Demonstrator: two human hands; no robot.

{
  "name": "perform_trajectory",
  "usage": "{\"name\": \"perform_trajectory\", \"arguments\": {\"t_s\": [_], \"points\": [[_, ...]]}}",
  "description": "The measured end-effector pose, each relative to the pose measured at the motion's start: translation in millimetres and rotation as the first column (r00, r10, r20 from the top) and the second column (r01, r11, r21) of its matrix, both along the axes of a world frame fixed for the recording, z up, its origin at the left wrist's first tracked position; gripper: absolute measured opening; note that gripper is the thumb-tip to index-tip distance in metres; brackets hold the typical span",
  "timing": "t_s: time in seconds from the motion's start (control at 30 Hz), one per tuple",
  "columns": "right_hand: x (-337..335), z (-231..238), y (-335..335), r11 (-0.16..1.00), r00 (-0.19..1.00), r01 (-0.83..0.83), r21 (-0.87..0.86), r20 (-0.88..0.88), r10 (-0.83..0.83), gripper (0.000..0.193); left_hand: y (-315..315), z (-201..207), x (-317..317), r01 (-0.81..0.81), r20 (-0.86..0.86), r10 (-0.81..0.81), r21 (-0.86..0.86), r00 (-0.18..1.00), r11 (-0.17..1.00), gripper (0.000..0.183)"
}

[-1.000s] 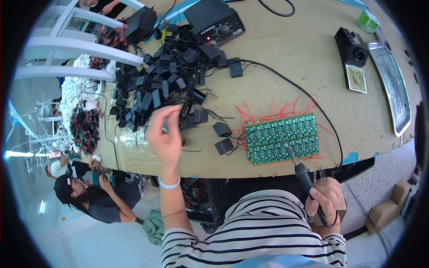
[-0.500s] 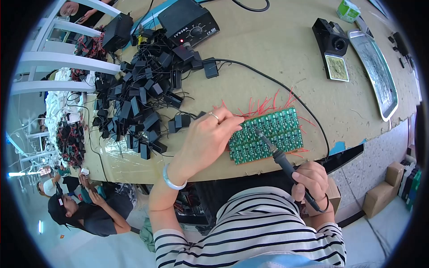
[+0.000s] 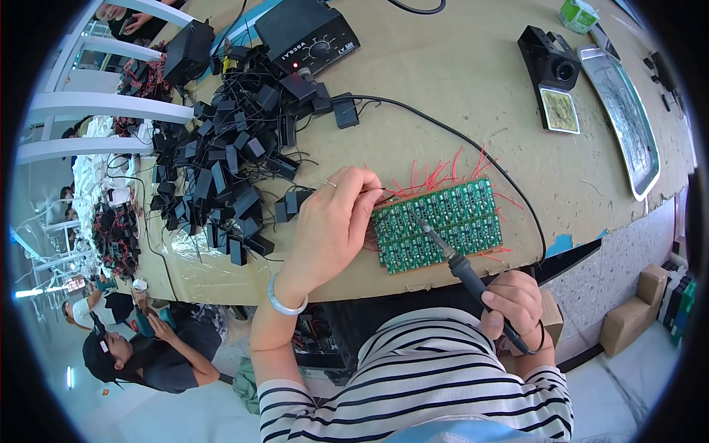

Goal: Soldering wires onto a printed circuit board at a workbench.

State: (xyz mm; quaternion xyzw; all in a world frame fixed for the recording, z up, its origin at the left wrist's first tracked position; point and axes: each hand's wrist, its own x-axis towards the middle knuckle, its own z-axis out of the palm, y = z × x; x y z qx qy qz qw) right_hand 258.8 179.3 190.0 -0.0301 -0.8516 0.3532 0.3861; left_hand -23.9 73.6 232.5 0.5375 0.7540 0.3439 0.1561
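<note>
The workbench (image 3: 443,66) spreads forward of the fingers of the left hand (image 3: 334,225) and right hand (image 3: 515,306). Farther left of the left fingers, and beyond them, lies the pile of black blocks (image 3: 236,159). Well apart from the right fingers, forward and to their right, is the metal tray (image 3: 620,122). The control unit (image 3: 306,33) stands far forward of the left fingers, slightly to their left.

The green circuit board (image 3: 452,220) lies flat, just right of the left fingertips and a little toward the person. Its long axis runs left to right, away from those fingertips, with the right end tilted slightly forward. The left hand is the nearer of the 2, at the board's far left corner; whether skin touches board I cannot tell. The right fingers sit apart from it, nearer the body.

Those right fingers are wrapped around the handle of 1 soldering iron (image 3: 467,275), which slants forward and left, its tip over the board; contact is unclear. Red wires (image 3: 432,177) fan out forward and right of the left fingertips. Thumb and forefinger there meet with no visible gap, seemingly pinching 1 thin dark lead (image 3: 386,196).
</note>
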Motion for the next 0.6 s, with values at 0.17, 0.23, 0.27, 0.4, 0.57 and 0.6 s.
{"name": "perform_trajectory", "arguments": {"t_s": [0.17, 0.23, 0.27, 0.4, 0.57, 0.6], "points": [[3.0, 2.3, -3.6, 0.999, 0.999, 0.032, -0.011, -0.020, -0.032, 0.020, -6.3, -0.3, 2.6, -0.017, 0.230, 0.010, 0.029, 0.973, 0.999, 0.006], [4.7, 2.3, -4.0, 0.999, 0.998, 0.047, -0.019, -0.040, -0.047, 0.020, -6.5, 11.5, 0.6, -0.016, 0.350, 0.039, -0.066, 0.936, 0.998, 0.008], [5.6, 2.7, -3.5, 0.999, 0.998, 0.045, -0.020, -0.046, -0.046, 0.020, -6.5, 14.4, -1.2, -0.015, 0.351, 0.037, -0.065, 0.936, 0.998, 0.008], [4.2, 3.3, -0.1, 0.999, 1.000, 0.024, -0.037, -0.014, -0.024, 0.021, -4.2, 11.0, -5.5, 0.149, 0.049, -0.144, -0.103, 0.988, 0.983, 0.006], [-4.0, -5.0, -1.2, 0.999, 1.000, 0.004, -0.043, 0.007, -0.004, 0.025, 1.9, 3.9, 5.3, 0.185, -0.144, -0.216, -0.204, 0.966, 0.961, 0.005], [-4.9, -5.7, -2.1, 0.999, 1.000, 0.013, -0.044, 0.006, -0.013, 0.027, 3.6, 4.6, 6.9, 0.183, -0.150, -0.216, -0.206, 0.965, 0.961, 0.006]]}}
